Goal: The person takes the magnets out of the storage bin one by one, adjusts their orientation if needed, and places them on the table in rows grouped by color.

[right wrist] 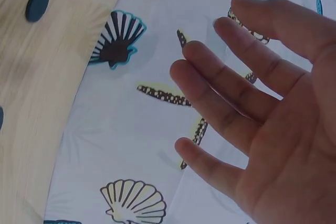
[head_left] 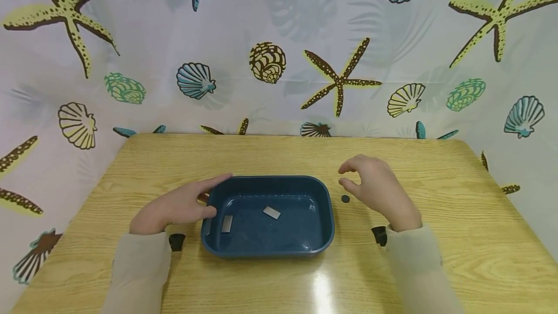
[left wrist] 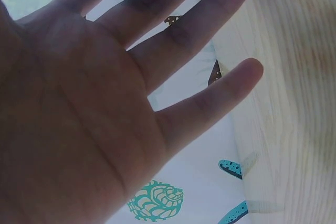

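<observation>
A dark blue rectangular plastic tub (head_left: 270, 251) stands on the table. Two small grey rectangular pieces lie on its floor, one grey piece (head_left: 227, 224) by the left wall and the other grey piece (head_left: 272, 212) near the middle. My left hand (head_left: 178, 205) is at the tub's left end, index fingertip at the back corner of the rim and thumb at the left side. Its other fingers stretch out straight in the left wrist view. My right hand (head_left: 372, 183) hovers right of the tub, fingers loosely bent and holding nothing. Near its thumb lies a small dark disc (head_left: 345, 198).
In the right wrist view, one dark disc (right wrist: 37, 4) lies on the wooden tabletop (right wrist: 31, 77), and another dark disc (right wrist: 1, 123) is cut by the frame edge. A shell-and-starfish patterned cloth (head_left: 235, 28) hangs behind the table.
</observation>
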A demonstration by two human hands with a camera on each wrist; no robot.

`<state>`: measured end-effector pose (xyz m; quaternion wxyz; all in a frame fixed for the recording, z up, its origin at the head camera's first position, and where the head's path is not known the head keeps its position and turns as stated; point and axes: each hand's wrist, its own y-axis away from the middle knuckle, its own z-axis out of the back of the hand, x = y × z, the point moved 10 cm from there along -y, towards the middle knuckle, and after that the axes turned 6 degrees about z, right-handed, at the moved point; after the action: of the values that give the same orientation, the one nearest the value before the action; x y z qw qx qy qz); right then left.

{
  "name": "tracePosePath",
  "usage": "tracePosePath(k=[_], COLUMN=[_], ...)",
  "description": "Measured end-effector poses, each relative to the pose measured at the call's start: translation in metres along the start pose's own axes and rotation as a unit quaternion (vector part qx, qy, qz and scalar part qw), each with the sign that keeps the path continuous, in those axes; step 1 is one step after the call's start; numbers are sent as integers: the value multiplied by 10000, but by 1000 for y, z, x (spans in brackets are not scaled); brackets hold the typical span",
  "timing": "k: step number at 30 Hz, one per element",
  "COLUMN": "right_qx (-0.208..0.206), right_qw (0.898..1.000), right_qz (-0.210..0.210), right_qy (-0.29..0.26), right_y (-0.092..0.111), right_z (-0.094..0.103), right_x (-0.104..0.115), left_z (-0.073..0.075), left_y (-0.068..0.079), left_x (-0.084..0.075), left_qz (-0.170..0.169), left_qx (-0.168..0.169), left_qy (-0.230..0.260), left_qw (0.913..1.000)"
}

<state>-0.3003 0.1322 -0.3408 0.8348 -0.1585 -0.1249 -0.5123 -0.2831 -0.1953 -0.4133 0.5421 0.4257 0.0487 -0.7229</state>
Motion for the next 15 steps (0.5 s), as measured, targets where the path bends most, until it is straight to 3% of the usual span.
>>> tracePosePath(k=[15], right_qx=[-263], right_qw=[9975], right_qz=[578], right_qy=[312], right_y=[-8], right_z=[-13], right_x=[42], left_z=[0], left_y=[0], left_x=[0], left_qz=[-8], left_qx=[9], left_qy=[19], left_qw=[10000])
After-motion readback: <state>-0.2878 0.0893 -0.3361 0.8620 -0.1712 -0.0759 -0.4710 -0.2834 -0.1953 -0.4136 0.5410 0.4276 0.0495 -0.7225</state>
